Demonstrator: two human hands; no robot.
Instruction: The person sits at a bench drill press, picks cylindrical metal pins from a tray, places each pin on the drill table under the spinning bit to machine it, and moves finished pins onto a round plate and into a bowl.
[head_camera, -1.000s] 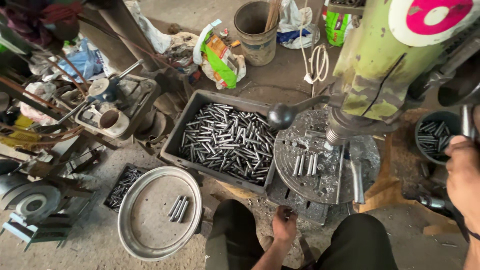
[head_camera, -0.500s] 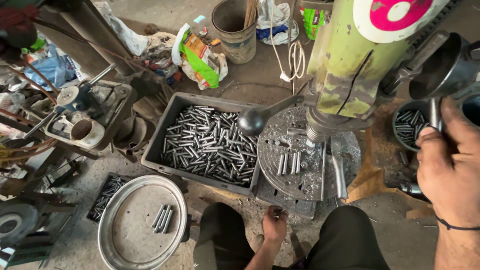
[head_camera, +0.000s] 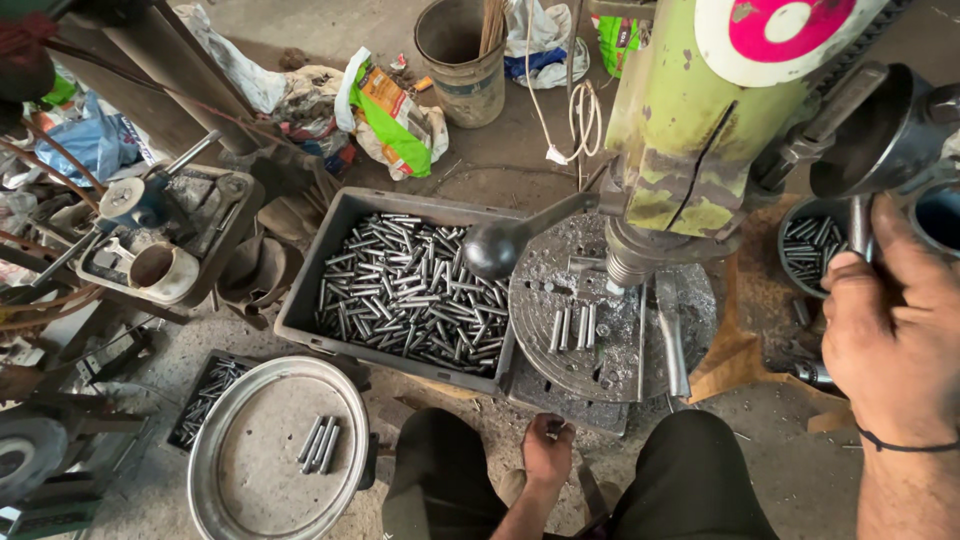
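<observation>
Gripping the drill press feed lever (head_camera: 860, 225), the right hand (head_camera: 890, 330) closes round it; the left hand (head_camera: 548, 450) pinches a short rod (head_camera: 553, 427) below the round table (head_camera: 600, 330). Keep fingers away from the spindle (head_camera: 630, 262).

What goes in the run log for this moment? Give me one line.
right hand: fingers around metal lever | left hand: low between knees, contents unclear | drill table: few loose pins | grey crate: heaped metal rods

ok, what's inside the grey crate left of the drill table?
The grey crate holds a loose heap of short metal rods. Its floor and lower layers are covered by the pile.
</observation>
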